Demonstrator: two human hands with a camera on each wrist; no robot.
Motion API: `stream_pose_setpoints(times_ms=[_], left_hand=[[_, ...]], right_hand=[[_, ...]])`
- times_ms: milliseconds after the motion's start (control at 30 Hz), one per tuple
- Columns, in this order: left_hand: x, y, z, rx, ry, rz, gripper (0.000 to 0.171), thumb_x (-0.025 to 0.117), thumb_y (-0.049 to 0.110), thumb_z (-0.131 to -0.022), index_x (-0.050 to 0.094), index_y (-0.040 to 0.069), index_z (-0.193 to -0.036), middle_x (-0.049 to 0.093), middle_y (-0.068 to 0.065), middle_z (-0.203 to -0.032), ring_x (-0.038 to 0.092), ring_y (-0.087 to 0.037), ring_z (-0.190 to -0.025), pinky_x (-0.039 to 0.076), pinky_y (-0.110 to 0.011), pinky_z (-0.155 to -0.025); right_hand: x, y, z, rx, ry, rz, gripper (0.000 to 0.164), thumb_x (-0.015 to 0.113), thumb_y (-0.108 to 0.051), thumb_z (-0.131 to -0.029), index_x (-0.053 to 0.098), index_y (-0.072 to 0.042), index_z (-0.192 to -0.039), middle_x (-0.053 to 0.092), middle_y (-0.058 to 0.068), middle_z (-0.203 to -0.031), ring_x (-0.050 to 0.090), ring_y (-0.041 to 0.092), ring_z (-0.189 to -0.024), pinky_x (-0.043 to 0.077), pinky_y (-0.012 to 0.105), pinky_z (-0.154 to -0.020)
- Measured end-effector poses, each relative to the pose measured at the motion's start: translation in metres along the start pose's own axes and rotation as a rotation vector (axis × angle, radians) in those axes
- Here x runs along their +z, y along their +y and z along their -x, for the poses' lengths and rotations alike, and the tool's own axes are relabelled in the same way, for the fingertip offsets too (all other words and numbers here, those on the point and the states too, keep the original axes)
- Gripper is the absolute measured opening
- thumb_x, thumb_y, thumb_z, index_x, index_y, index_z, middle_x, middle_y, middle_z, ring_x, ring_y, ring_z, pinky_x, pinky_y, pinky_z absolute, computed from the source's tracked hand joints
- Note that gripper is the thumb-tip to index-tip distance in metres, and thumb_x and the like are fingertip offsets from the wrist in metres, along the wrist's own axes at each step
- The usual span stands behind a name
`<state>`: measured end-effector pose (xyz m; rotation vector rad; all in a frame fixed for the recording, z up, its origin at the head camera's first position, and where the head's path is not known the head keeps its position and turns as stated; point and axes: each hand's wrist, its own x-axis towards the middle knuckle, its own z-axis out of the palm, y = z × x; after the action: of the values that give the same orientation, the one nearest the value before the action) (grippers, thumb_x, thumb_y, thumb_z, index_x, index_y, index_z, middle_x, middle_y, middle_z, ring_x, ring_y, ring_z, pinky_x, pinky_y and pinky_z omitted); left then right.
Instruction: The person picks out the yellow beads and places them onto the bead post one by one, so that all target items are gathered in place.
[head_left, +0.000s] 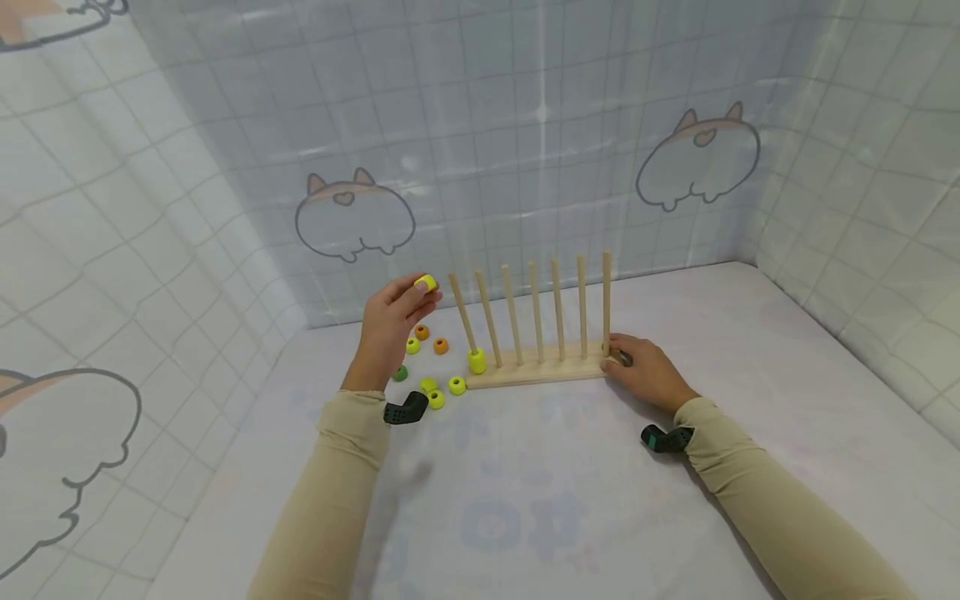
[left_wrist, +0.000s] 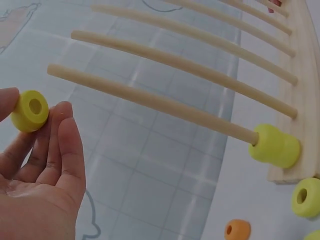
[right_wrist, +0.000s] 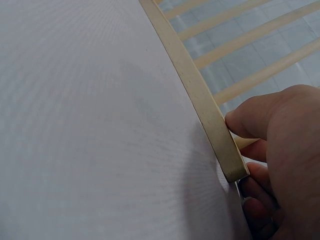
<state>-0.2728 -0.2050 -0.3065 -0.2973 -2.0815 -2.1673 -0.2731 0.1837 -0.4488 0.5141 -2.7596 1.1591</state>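
My left hand [head_left: 386, 327] holds up a yellow bead [left_wrist: 24, 119], pinched between thumb and fingertips, its hole showing in the left wrist view. Close to its right rises the end peg [head_left: 462, 310] of a wooden peg rack. Yellow beads [left_wrist: 276, 146] sit stacked at the foot of that peg, against the base. The other pegs [head_left: 558, 312] stand bare in a row. At the far end of the rack, my right hand [head_left: 648, 372] grips the wooden base [right_wrist: 200, 105], with the thumb on top near the last peg and fingers around the end.
Left of the rack, several loose beads lie on the pale tabletop: yellow beads [head_left: 437, 403], orange beads [head_left: 441, 348] and a green bead [head_left: 400, 376]. A tiled-pattern curtain [head_left: 480, 150] hangs close behind the rack and at both sides.
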Motion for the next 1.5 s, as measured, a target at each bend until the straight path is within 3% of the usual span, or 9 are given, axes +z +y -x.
stream_pose_setpoints(times_ms=[433, 667, 1067, 1500], left_hand=[[0.005, 0.008, -0.009, -0.003, 0.030, 0.031, 0.049, 0.067, 0.027, -0.098, 0.055, -0.001, -0.136, 0.060, -0.018, -0.128, 0.059, -0.028, -0.118, 0.047, -0.034, -0.105], [0.012, 0.008, -0.012, -0.001, 0.027, -0.033, 0.045, 0.068, 0.023, -0.098, 0.057, 0.000, -0.135, 0.061, -0.013, -0.123, 0.063, -0.026, -0.113, 0.049, -0.036, -0.103], [0.027, 0.017, -0.016, 0.061, 0.027, -0.133, 0.038, 0.067, 0.024, -0.099, 0.062, 0.004, -0.131, 0.065, -0.016, -0.119, 0.064, -0.026, -0.109, 0.052, -0.034, -0.099], [0.031, 0.016, -0.021, 0.063, 0.026, -0.111, 0.038, 0.068, 0.021, -0.098, 0.063, 0.003, -0.131, 0.066, -0.015, -0.119, 0.066, -0.025, -0.108, 0.053, -0.032, -0.097]], right_hand=[[0.001, -0.001, 0.000, -0.016, 0.008, -0.010, 0.047, 0.065, -0.021, -0.098, 0.058, 0.005, -0.136, 0.049, 0.023, -0.146, 0.041, 0.046, -0.136, 0.031, 0.059, -0.113], [0.002, 0.003, -0.002, -0.017, 0.013, 0.000, 0.047, 0.065, -0.022, -0.098, 0.058, 0.004, -0.137, 0.050, 0.022, -0.146, 0.042, 0.045, -0.136, 0.031, 0.058, -0.113], [0.003, 0.006, -0.001, -0.016, 0.018, -0.003, 0.047, 0.065, -0.022, -0.098, 0.058, 0.003, -0.137, 0.050, 0.022, -0.146, 0.043, 0.044, -0.135, 0.032, 0.058, -0.113], [0.001, 0.001, -0.001, -0.014, 0.017, -0.003, 0.047, 0.065, -0.021, -0.098, 0.057, 0.005, -0.137, 0.049, 0.024, -0.146, 0.041, 0.046, -0.136, 0.031, 0.059, -0.113]])
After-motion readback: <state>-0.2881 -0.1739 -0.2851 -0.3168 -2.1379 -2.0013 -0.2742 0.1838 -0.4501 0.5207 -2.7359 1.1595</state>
